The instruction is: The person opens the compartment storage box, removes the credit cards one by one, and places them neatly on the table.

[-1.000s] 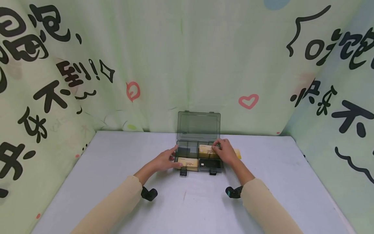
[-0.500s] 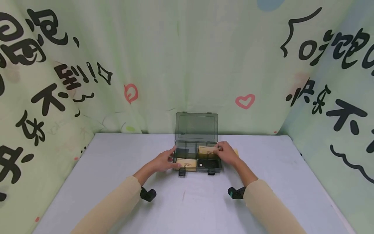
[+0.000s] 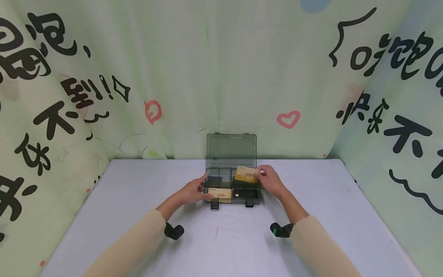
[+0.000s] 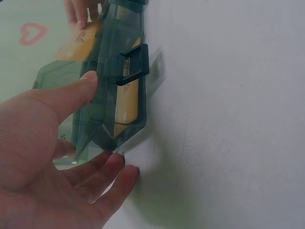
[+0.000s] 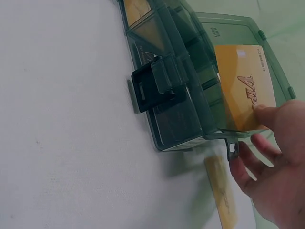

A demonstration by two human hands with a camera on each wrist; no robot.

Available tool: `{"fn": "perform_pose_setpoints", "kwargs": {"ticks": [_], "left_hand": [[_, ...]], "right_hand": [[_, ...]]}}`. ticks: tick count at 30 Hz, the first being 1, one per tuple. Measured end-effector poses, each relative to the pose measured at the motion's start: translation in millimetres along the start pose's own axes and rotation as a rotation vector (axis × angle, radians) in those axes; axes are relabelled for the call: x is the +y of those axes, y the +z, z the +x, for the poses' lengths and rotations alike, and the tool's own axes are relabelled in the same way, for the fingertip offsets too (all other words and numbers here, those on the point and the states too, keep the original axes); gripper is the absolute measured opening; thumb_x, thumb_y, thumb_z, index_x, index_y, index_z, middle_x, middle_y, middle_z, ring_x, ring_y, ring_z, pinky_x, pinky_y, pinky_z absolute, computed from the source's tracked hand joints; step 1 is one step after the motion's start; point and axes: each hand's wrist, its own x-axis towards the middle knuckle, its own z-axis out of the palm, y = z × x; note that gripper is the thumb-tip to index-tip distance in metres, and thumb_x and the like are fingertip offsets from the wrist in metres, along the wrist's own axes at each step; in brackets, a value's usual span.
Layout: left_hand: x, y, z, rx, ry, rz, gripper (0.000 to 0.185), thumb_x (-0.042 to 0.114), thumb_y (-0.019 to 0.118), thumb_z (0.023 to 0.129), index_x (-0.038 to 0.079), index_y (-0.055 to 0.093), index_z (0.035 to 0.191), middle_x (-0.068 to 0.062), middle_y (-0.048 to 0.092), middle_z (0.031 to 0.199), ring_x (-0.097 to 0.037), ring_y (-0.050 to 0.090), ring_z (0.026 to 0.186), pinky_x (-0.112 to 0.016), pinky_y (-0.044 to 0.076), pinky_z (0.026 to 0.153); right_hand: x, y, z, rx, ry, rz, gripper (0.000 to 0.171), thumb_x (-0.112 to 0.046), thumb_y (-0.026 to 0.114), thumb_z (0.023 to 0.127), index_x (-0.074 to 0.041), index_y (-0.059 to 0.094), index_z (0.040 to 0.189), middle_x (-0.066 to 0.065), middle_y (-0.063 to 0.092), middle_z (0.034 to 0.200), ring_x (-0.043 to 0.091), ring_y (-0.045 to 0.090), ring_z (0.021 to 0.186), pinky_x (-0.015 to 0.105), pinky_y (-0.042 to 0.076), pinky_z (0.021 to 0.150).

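A smoky transparent compartment box [image 3: 231, 201] stands on the table with its lid [image 3: 231, 148] upright. My right hand [image 3: 271, 181] pinches a gold card [image 3: 245, 174] by its right edge and tilts it up over the back right compartment; the right wrist view shows the hand [image 5: 276, 167] and the card [image 5: 245, 86] above the box [image 5: 176, 124]. My left hand [image 3: 194, 191] rests at the box's front left corner, thumb on the front wall [image 4: 102, 86] and fingers [image 4: 109, 171] flat on the table. A second gold card [image 3: 220, 193] lies front left, a black card [image 3: 246, 193] front right.
Another gold card [image 5: 223, 198] lies loose on the table under my right hand. Two black latches [image 3: 215, 205] hang from the box's front. A patterned green curtain [image 3: 104, 96] closes off the back and both sides of the grey table [image 3: 221, 242].
My right hand has raised the gold card from flat in the back right compartment to tilted above it. The left hand has stayed at the box's corner.
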Motion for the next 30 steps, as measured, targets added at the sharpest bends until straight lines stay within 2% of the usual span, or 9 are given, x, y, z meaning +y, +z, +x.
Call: {"fn": "perform_pose_setpoints", "kwargs": {"ticks": [5, 11, 18, 22, 26, 30], "left_hand": [[0.2, -1.6, -1.8, 0.002, -0.007, -0.001, 0.091, 0.036, 0.072, 0.086, 0.016, 0.017, 0.156, -0.014, 0.051, 0.135, -0.027, 0.053, 0.122, -0.047, 0.046, 0.099], [1.0, -2.5, -3.0, 0.005, -0.006, -0.002, 0.090, 0.034, 0.072, 0.087, 0.015, 0.018, 0.156, -0.013, 0.051, 0.135, -0.026, 0.053, 0.121, -0.046, 0.046, 0.098], [0.7, -3.6, -1.8, 0.007, 0.003, -0.003, 0.090, 0.034, 0.072, 0.087, 0.015, 0.018, 0.156, -0.013, 0.051, 0.136, -0.026, 0.053, 0.120, -0.046, 0.047, 0.097], [-1.1, -4.4, -2.4, 0.006, -0.002, 0.003, 0.090, 0.034, 0.072, 0.087, 0.015, 0.018, 0.156, -0.012, 0.051, 0.135, -0.026, 0.053, 0.120, -0.046, 0.046, 0.097], [0.0, -3.9, -3.1, -0.004, 0.006, -0.007, 0.090, 0.033, 0.072, 0.087, 0.014, 0.018, 0.156, -0.013, 0.050, 0.136, -0.026, 0.053, 0.120, -0.046, 0.046, 0.097], [1.7, -3.0, -1.3, -0.010, 0.003, -0.002, 0.091, 0.035, 0.072, 0.087, 0.015, 0.017, 0.156, -0.013, 0.050, 0.137, -0.026, 0.052, 0.121, -0.046, 0.046, 0.098]], "right_hand": [[-2, -8, -3, 0.013, 0.024, 0.022, 0.023, -0.019, 0.048, 0.102, -0.001, 0.055, 0.115, 0.020, 0.043, 0.138, 0.038, 0.053, 0.119, 0.040, 0.050, 0.087], [1, -16, -11, 0.031, -0.009, 0.015, 0.020, -0.019, 0.049, 0.102, -0.006, 0.056, 0.115, 0.019, 0.056, 0.122, 0.032, 0.058, 0.101, 0.030, 0.047, 0.077], [7, -27, -13, 0.037, -0.034, 0.061, 0.016, -0.011, 0.049, 0.101, -0.004, 0.057, 0.114, 0.020, 0.058, 0.117, 0.031, 0.059, 0.101, 0.030, 0.049, 0.078], [10, -31, -13, 0.042, -0.055, 0.064, 0.019, -0.004, 0.050, 0.099, -0.003, 0.057, 0.117, 0.023, 0.059, 0.113, 0.031, 0.062, 0.094, 0.029, 0.049, 0.074], [14, -36, -15, 0.085, -0.065, 0.032, 0.025, 0.000, 0.053, 0.096, -0.002, 0.056, 0.121, 0.024, 0.061, 0.107, 0.031, 0.064, 0.090, 0.027, 0.049, 0.070], [17, -41, -17, 0.110, -0.033, -0.019, 0.029, -0.001, 0.053, 0.096, -0.004, 0.055, 0.124, 0.023, 0.062, 0.105, 0.032, 0.064, 0.091, 0.024, 0.047, 0.070]]}}
